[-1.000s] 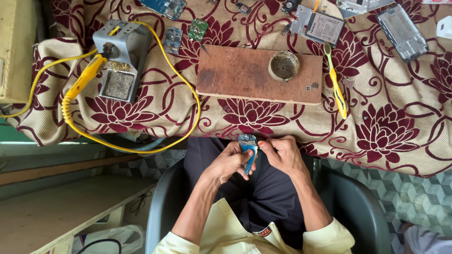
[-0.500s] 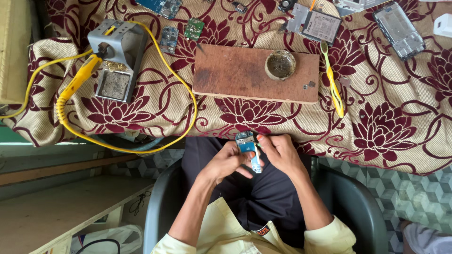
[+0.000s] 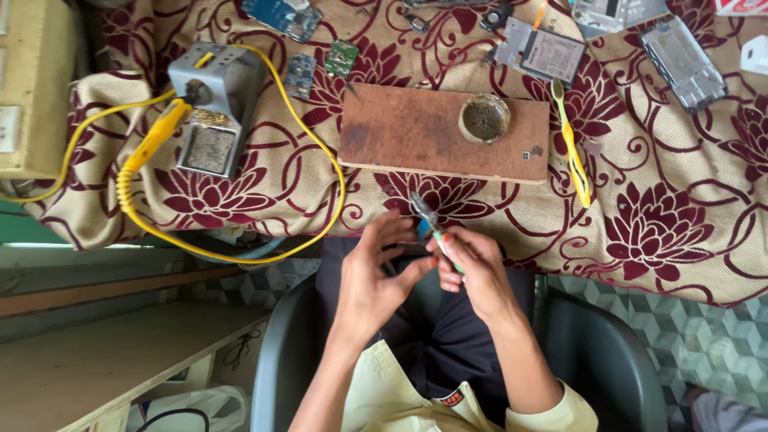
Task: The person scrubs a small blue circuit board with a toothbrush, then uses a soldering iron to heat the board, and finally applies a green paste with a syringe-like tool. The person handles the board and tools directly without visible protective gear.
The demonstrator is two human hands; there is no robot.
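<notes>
Blue board (image 3: 424,230) sits pinched between both hands, left hand (image 3: 370,276) and right hand (image 3: 474,272), just below the brown block (image 3: 416,132); the right also grips tweezers (image 3: 432,224). Work looks underway; beyond the block, more boards (image 3: 540,52) lie untouched.

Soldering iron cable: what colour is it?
Yellow; the soldering iron cable shows best in the head view.

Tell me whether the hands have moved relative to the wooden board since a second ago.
Yes. Both hands rose toward the wooden board, now reaching the cloth edge.
</notes>
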